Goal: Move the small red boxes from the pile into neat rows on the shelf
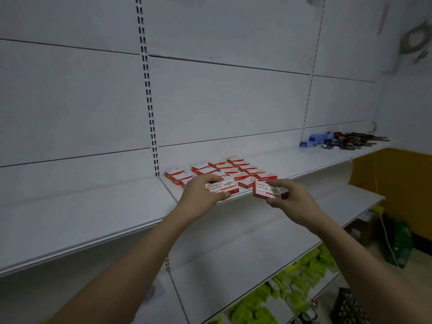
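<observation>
Behind hands (203, 190), boxes (224, 170) partly hidden

Red boxes (236, 170) lying on the shelf (304, 164): roughly seventeen, several partly hidden. Red boxes held: two, one (223, 187) in the left hand (203, 195), one (267, 189) in the right hand (292, 197). Blue boxes (314, 139): two.

small red boxes (224, 170) with white label faces lie flat on the white shelf (292, 163), most in rough rows near its back and a few loosely grouped at the left. two more (223, 187) (267, 189) are lifted at the front edge, label faces tilted up, each pinched in one hand.
</observation>
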### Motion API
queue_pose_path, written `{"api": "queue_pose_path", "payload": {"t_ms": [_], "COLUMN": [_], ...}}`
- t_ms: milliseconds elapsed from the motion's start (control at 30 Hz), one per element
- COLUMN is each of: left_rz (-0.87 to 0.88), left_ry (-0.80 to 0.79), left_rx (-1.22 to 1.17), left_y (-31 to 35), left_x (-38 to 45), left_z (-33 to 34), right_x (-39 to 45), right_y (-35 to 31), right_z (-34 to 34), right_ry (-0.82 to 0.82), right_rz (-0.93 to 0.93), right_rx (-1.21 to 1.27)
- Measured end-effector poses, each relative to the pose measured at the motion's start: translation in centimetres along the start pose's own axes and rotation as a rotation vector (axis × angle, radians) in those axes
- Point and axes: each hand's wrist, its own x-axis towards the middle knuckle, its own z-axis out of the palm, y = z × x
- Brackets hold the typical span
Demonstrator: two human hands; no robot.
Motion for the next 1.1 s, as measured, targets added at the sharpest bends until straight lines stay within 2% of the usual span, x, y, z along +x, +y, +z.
{"api": "queue_pose_path", "payload": {"t_ms": [200, 400, 800, 933, 1100], "left_rz": [-0.088, -0.193, -0.333, -0.358, -0.346], "left_ry": [0.088, 0.195, 0.263, 0.246, 0.14], "left_rx": [0.079, 0.134, 0.184, 0.314, 0.63], "left_y": [2.4, 3.8, 1.6, -1.1, -4.1], "left_x": [4.4, 7.7, 18.1, 23.6, 29.7], "left_z": [6.3, 8.0, 7.5, 8.1, 9.2], "right_x": [6.3, 12.9, 26.1, 31.0, 37.3], "right_y": [5.7, 8.4, 11.1, 11.6, 12.2], "right_z": [-5.1, -7.6, -2.7, -1.2, 0.8], "right_ry": [-0.101, -0.118, -0.208, -0.289, -0.292], "right_rz": [-0.056, -0.086, -0.145, -0.184, -0.233], "right_rx": [0.027, 0.051, 0.033, -0.037, -0.122]}}
